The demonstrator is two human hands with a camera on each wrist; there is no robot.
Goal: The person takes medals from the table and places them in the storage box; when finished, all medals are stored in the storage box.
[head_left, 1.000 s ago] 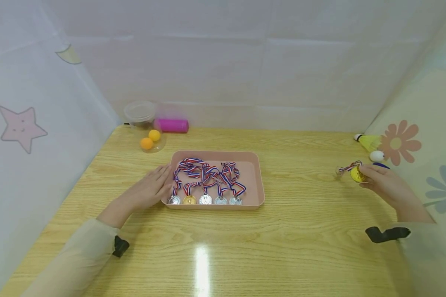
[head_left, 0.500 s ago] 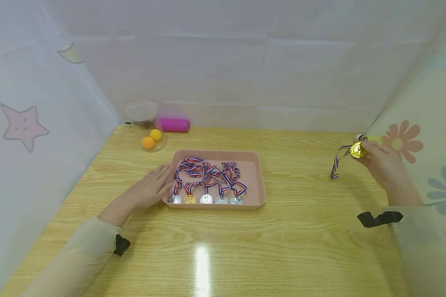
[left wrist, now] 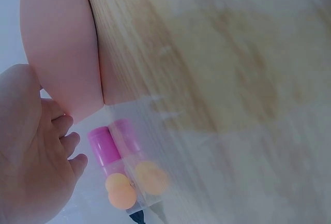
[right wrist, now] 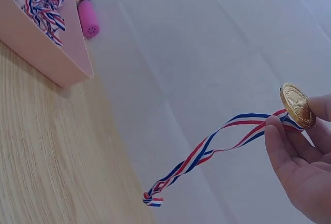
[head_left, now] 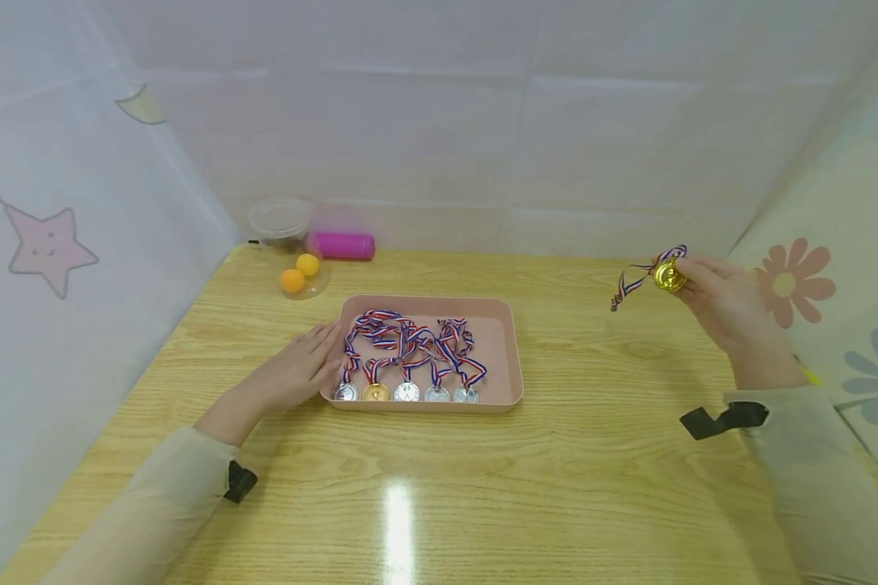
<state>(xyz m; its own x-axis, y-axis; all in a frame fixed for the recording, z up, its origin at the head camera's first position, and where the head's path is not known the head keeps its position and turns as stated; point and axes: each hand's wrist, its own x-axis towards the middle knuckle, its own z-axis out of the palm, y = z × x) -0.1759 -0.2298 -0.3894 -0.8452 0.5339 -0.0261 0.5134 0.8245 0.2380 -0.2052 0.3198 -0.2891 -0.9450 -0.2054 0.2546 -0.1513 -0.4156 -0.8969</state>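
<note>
Right hand (head_left: 728, 313) raised leftward since earlier, pinching gold medal (head_left: 668, 275) (ribbon (head_left: 632, 282) dangling), left hand (head_left: 296, 370) flat against pink tray (head_left: 501, 357), unmoved.

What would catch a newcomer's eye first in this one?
The gold medal pinched in the right hand, raised over the table's right side with its striped ribbon dangling. Then the pink tray at centre, five medals lined along its near edge, with the left hand flat against its left side.
</note>
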